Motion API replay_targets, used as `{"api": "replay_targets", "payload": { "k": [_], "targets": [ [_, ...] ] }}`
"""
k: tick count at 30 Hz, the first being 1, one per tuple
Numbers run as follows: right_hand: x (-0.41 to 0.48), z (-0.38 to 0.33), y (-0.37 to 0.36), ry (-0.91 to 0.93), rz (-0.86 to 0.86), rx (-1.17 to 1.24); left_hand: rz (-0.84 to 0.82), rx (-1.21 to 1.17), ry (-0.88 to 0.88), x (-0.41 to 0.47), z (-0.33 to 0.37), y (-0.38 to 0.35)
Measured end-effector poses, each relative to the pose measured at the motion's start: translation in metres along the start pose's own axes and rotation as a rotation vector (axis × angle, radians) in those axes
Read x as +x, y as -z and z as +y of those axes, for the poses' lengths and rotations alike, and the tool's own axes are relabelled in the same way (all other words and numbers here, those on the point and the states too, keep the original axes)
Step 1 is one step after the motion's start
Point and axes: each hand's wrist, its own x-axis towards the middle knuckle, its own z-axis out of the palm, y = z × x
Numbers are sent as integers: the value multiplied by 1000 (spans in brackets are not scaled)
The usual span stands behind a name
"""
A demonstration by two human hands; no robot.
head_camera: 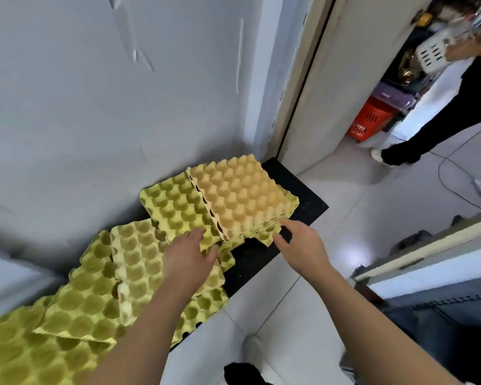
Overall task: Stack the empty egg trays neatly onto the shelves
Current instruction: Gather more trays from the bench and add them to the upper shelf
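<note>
Fingers of the left hand lie nearly straight and relaxed, flat on the yellow-green egg trays, and they grip nothing. The tips reach the near edge of the orange egg tray. The right hand is also open, with the fingers spread. Its index finger touches the near corner of the orange tray, and its thumb is just beside the edge of the green trays below.

The orange tray lies on top of the yellow-green ones, shifted to the right. This small stack rests on a black low platform against the grey wall. Left of it, more trays lie in a loose overlapping pile, with one paler tray on top. The left forearm hides part of this pile. The picture edge cuts its lower-left part, which is also blurred, so I cannot count the trays.

At the upper right another person stands, cut off by the frame. Only the dark trousers, one white shoe and a hand on a white slotted basket show. Near them is a red basket under a purple box. The box has a pale mark, too small to read. A thin cable curves over the white floor tiles.
</note>
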Motion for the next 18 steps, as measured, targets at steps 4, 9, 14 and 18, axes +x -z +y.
{"api": "replay_targets", "payload": {
  "k": [4, 9, 14, 18],
  "targets": [
    [59, 31, 1, 19, -71, 15, -46, 11, 128, 36, 20, -31],
    [123, 56, -12, 31, -156, 74, -127, -10, 265, 77, 32, -63],
    [181, 82, -44, -4, -260, 77, -199, -97, 389, 115, 30, -93],
    [218, 102, -71, -87, -333, 78, -218, -171, 452, 138, 22, -113]
  ]
}}
